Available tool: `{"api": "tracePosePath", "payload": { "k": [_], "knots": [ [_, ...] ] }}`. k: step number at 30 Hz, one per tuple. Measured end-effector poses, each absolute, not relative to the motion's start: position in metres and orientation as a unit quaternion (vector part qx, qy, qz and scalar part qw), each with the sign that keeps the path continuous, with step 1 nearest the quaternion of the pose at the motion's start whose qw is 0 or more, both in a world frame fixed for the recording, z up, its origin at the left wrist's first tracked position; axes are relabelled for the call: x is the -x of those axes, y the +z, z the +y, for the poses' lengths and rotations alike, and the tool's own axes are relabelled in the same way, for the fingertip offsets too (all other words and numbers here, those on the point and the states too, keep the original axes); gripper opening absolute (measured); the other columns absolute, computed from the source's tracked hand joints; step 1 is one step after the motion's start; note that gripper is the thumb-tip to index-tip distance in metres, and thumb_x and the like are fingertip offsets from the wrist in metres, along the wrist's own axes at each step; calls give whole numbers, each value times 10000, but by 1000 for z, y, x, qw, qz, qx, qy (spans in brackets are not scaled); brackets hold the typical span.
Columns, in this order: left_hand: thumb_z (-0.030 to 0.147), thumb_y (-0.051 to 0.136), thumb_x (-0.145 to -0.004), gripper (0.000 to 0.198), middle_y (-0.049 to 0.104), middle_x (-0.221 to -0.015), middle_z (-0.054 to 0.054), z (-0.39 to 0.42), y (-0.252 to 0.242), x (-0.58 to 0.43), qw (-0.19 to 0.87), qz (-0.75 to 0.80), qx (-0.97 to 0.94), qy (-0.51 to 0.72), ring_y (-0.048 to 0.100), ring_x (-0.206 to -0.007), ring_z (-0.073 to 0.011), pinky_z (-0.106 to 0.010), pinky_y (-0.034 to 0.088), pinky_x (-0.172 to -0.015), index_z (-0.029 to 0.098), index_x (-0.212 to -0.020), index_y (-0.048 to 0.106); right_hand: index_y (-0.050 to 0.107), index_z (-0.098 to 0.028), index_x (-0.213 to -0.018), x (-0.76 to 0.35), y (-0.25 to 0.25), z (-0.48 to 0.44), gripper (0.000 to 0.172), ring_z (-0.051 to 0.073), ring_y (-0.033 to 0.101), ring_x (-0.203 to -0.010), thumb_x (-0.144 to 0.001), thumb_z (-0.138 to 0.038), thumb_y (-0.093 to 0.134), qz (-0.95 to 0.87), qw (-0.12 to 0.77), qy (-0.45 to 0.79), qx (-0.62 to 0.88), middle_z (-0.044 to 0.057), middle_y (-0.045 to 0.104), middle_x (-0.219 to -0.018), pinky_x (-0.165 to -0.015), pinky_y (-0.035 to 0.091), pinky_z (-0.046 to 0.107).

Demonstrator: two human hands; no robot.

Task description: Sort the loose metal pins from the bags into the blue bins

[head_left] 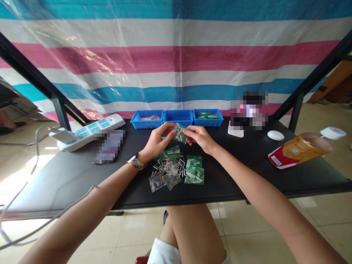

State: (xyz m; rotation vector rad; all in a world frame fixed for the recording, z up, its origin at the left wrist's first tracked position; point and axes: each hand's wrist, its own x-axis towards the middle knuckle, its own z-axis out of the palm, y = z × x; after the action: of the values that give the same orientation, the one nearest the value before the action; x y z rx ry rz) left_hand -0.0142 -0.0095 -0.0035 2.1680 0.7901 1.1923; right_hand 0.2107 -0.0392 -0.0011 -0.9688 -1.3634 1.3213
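Observation:
My left hand (158,141) and my right hand (200,137) are raised over the black table (82,172) and both pinch one small green-tinted plastic bag (180,133) between them. Below the hands lies a heap of small clear bags and loose metal pins (167,171). To its right is a stack of green bags (194,169). More green bags (169,152) lie just under my left wrist.
Three blue bins (177,118) stand in a row at the table's back edge; the right one holds green bags. A white power strip (89,131) lies at back left, a white mouse (275,135) and a lying bottle (302,146) at right.

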Motion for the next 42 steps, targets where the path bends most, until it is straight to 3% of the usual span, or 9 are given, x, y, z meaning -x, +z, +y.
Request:
{"api": "tracePosePath", "payload": {
  "k": [3,7,9,13,19,22,26,33,42],
  "knots": [
    [210,535,-1050,393,746,-1244,-117,-6,-3,16,238,268,-808,468,741,-980,-192,-326,619,-826,191,-1427,645,694,-188,-770,-211,-2,-39,513,111,572,-584,-724,-647,917,-519,492,577,395,-25,634,-663,-542,473,232],
    [192,587,-1043,348,684,-1429,-132,-5,3,18,139,237,-843,462,699,-1233,-246,-370,624,-914,233,-1365,712,702,-185,-780,-209,-3,-39,504,102,560,-577,-707,-621,942,-484,490,616,383,-29,629,-665,-540,474,232],
    [238,644,-1045,266,706,-1398,-126,-6,6,18,118,218,-857,451,682,-1263,-256,-391,601,-971,233,-1290,748,714,-184,-799,-209,-3,-39,482,110,577,-587,-727,-607,935,-489,472,639,362,-17,650,-684,-554,495,244],
    [315,674,-1043,150,770,-1002,-78,-6,4,17,112,247,-847,457,694,-946,-212,-380,562,-905,198,-1052,767,727,-173,-828,-212,-1,-40,505,134,635,-612,-871,-675,758,-516,443,656,326,32,699,-745,-568,541,267],
    [470,690,-1015,333,699,-787,-29,-4,-2,16,234,323,-814,423,594,-724,-160,-281,481,-687,167,-882,725,679,-203,-961,-211,-4,-40,398,128,647,-571,-811,-526,856,-591,471,546,363,-15,707,-789,-502,550,249],
    [536,698,-1002,411,670,-724,-15,-8,2,16,262,319,-822,392,560,-671,-146,-262,427,-623,159,-837,719,670,-198,-888,-207,-7,-40,410,116,628,-534,-816,-555,857,-604,468,536,359,-17,695,-732,-499,551,247],
    [586,613,-1044,474,744,-794,-49,-12,8,16,291,312,-819,383,654,-734,-172,-275,478,-670,166,-865,738,669,-187,-797,-209,-5,-37,468,117,641,-540,-782,-603,883,-571,500,530,378,-5,692,-687,-508,558,240],
    [531,617,-1029,379,795,-877,-77,-10,8,18,311,310,-815,377,752,-826,-217,-308,572,-759,180,-936,725,684,-191,-864,-241,4,-14,392,78,632,-524,-866,-545,853,-377,674,443,455,-25,709,-698,-510,560,182],
    [365,713,-943,224,794,-1084,-76,-6,8,20,233,217,-924,213,723,-1012,-241,-376,555,-948,218,-1094,790,670,-175,-804,-269,-1,1,434,81,602,-417,-914,-566,823,-329,693,330,550,-12,697,-594,-396,504,160]
  ]
}}
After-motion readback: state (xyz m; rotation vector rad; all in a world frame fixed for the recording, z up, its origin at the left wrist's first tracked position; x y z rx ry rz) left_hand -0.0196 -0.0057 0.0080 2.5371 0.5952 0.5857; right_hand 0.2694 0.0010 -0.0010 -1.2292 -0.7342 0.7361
